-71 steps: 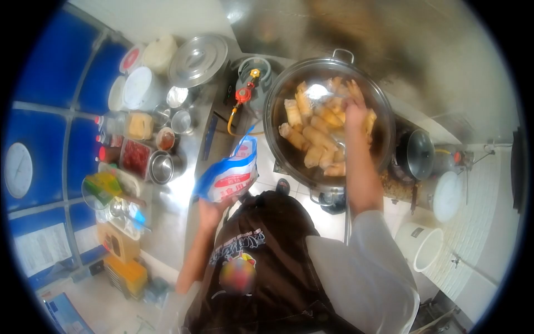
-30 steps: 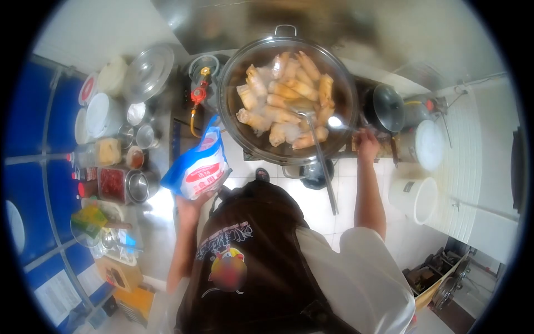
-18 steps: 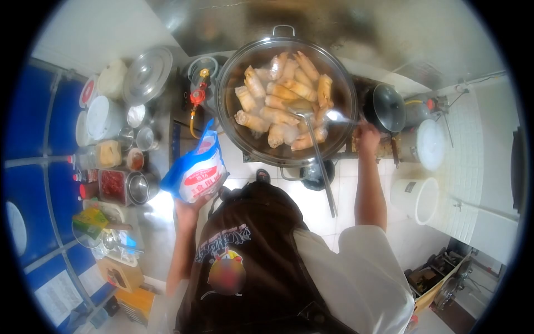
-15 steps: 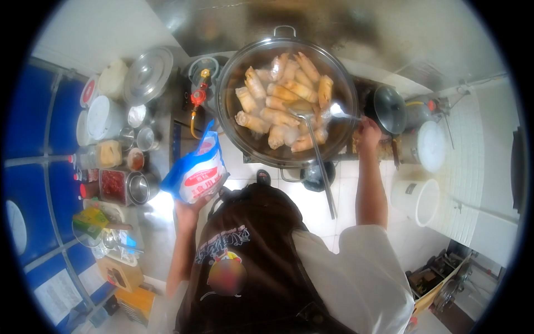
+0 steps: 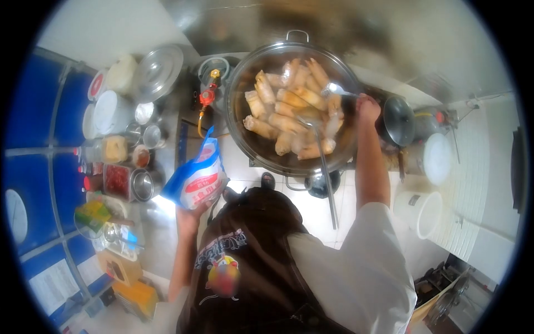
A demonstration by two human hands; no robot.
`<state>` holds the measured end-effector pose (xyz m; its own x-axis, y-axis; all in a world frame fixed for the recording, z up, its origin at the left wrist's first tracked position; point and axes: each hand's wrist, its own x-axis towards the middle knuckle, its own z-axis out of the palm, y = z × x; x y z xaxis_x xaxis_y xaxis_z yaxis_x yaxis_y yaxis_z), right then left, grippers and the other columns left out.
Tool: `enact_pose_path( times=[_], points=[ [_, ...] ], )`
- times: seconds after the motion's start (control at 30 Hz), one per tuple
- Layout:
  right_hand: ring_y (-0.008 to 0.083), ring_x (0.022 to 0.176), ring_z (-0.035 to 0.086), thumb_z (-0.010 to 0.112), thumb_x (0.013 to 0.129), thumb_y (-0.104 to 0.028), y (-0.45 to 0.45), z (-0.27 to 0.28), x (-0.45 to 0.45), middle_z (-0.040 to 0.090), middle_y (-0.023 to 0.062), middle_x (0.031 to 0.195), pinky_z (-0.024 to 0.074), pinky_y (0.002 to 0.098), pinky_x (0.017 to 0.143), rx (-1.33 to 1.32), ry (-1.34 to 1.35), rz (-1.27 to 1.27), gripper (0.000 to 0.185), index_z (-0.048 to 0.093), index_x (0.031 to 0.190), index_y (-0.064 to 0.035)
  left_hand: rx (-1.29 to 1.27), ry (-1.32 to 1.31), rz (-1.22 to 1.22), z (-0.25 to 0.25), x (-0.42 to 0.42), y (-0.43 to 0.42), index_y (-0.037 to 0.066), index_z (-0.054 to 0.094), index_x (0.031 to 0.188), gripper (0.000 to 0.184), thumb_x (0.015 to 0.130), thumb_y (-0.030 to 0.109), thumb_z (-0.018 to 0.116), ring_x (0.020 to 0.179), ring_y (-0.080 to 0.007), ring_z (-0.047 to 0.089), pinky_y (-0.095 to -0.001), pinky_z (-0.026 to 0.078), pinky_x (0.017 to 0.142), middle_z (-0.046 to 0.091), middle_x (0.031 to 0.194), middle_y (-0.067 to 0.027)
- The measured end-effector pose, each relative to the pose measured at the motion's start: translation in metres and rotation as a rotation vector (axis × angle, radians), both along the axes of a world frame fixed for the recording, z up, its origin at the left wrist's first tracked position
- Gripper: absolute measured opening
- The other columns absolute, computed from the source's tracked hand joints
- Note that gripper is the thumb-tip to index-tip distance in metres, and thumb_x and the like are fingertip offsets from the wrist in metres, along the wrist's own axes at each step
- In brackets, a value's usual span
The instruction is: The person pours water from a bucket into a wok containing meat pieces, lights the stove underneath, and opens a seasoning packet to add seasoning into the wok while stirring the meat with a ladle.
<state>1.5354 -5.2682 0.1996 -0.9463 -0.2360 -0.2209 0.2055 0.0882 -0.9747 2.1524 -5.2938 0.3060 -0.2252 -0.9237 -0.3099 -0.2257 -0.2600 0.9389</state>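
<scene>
My left hand [image 5: 190, 214] holds up a blue and white plastic bag [image 5: 199, 179] with red print, its fingers under the bag's lower end. At the pot's right rim, my right hand [image 5: 367, 108] is closed on the handle of a spoon [image 5: 337, 89], whose pale bowl is over the food. The wide metal pot [image 5: 238, 136] holds several tan, thick pieces of meat [image 5: 290, 109] under some steam. A long-handled ladle [image 5: 325, 167] rests in the pot, its handle leaning out over the near rim.
Left of the pot stands a gas cylinder with a red regulator [image 5: 207, 97]. The steel counter holds a round lid [image 5: 158, 72], white tubs and a tray of red food [image 5: 118, 181]. To the right are a dark pan [image 5: 399, 121] and a white bucket [image 5: 418, 214].
My right hand, earlier inside the pot, came out to the rim with the spoon. Since then the spoon has moved up and away from me along the rim. The bag stays in my left hand.
</scene>
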Motion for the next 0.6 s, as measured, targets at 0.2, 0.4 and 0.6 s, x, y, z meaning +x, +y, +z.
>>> enact_pose_path(
  times=[0.2,0.4,0.6],
  points=[
    [0.0116,0.056,0.057,0.065,0.09,-0.008,-0.017,-0.004,0.004,0.065,0.0071,0.072,0.0463,0.0248,0.048,0.052,0.005,0.029,0.013,0.07,0.097,0.0021,0.013,0.007,0.04,-0.004,0.006,0.0,-0.005,0.053,0.126,0.063,0.069,-0.002,0.079,0.105,-0.025,0.065,-0.0361,0.052,0.094,0.066,0.116,-0.0142],
    [0.0109,0.055,0.057,0.068,0.089,-0.009,-0.001,-0.009,0.022,0.066,0.0062,0.072,0.0455,0.0244,0.047,0.055,0.018,0.133,0.013,0.07,0.097,0.0007,-0.01,-0.014,0.014,-0.018,0.012,-0.003,-0.005,0.057,0.123,0.058,0.069,-0.002,0.079,0.102,-0.024,0.066,-0.0353,0.053,0.091,0.067,0.113,-0.0134],
    [0.0106,0.054,0.057,0.069,0.089,-0.01,0.024,-0.01,0.007,0.066,0.0053,0.072,0.0442,0.0236,0.046,0.018,0.008,0.051,0.013,0.07,0.096,0.0006,-0.017,-0.056,-0.019,-0.02,0.013,-0.004,-0.004,0.058,0.123,0.058,0.069,-0.001,0.079,0.103,-0.023,0.066,-0.0349,0.053,0.091,0.068,0.114,-0.0132]
  ],
)
